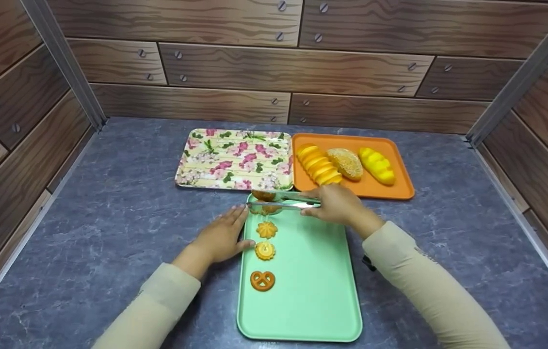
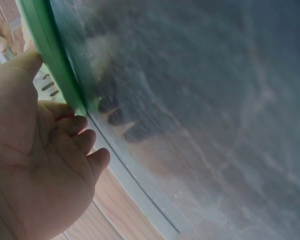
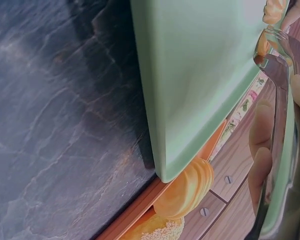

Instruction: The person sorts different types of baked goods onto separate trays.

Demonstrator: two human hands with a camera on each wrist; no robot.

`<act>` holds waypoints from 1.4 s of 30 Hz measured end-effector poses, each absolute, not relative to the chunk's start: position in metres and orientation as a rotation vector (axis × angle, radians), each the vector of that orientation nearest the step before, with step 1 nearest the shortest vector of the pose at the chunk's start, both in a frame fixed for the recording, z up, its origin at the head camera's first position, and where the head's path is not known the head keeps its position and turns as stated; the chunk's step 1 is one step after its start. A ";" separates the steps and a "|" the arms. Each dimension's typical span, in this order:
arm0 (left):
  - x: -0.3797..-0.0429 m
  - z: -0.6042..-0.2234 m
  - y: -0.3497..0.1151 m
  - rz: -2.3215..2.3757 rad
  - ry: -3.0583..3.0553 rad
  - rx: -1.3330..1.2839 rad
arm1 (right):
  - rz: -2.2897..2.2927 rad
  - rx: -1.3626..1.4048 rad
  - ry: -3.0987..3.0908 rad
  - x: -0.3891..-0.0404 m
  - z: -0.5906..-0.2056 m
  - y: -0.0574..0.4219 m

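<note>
My right hand (image 1: 339, 203) grips a pair of metal tongs (image 1: 288, 205), which also shows in the right wrist view. Their scalloped ends (image 3: 275, 55) reach over a brown cookie (image 1: 263, 196) at the far left corner of the green tray (image 1: 308, 286), partly hiding it. My left hand (image 1: 220, 235) lies along the tray's left edge, fingertips at the rim and thumb on it. Down that same side are a flower-shaped cookie (image 1: 266, 230), a round yellow cookie (image 1: 265, 250) and a pretzel (image 1: 262, 280).
Behind the green tray stand a floral tray (image 1: 206, 169) and an orange tray (image 1: 402, 189). The orange one carries a sliced loaf (image 1: 319, 164), a seeded bun (image 1: 346, 164) and a yellow bread roll (image 1: 377, 166). Wood-patterned walls (image 1: 274, 63) enclose the grey marbled table (image 1: 123, 203).
</note>
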State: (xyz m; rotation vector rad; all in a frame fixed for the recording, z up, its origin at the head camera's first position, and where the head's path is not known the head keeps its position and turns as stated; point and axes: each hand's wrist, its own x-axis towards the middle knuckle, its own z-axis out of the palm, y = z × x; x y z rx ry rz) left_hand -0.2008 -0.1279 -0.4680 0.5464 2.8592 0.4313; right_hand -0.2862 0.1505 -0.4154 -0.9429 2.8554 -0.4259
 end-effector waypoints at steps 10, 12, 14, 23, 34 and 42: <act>-0.200 -0.467 -0.128 0.446 2.863 0.540 | -0.474 -0.905 2.847 -0.286 -0.416 0.153; -0.200 -0.468 -0.128 0.444 2.869 0.552 | -0.494 -0.892 2.846 -0.287 -0.416 0.153; -0.200 -0.469 -0.128 0.448 2.871 0.560 | -0.521 -0.868 2.845 -0.287 -0.415 0.154; -0.201 -0.470 -0.128 0.457 2.886 0.568 | -0.618 -0.745 2.887 -0.292 -0.409 0.156; -0.200 -0.469 -0.129 0.474 2.871 0.550 | -0.550 -0.629 3.007 -0.304 -0.416 0.158; -0.201 -0.469 -0.129 0.475 2.869 0.557 | -0.462 -0.587 3.028 -0.309 -0.418 0.160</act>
